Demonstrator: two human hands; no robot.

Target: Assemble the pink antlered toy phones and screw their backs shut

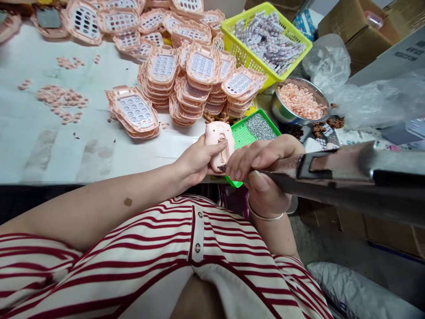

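Near the table's front edge, my left hand [195, 160] is closed around a pink plastic casing [219, 135], its thumb lying across the casing's back. My right hand [265, 164] wraps round a long dark metal tool [332, 173], which stretches off to the right edge of the view. The tool's thin tip touches or nearly touches the lower part of the casing. Just behind the casing lies a green tray [241, 133] holding many small silvery screws [260, 127], partly hidden by my right hand.
Stacks of pink shells with keypads [162, 66] rise behind my hands. A yellow basket [229, 37] of printed strips and a metal bowl [277, 106] of pink pieces stand back right. Small pink parts [63, 98] lie left; cardboard boxes [361, 26] are far right.
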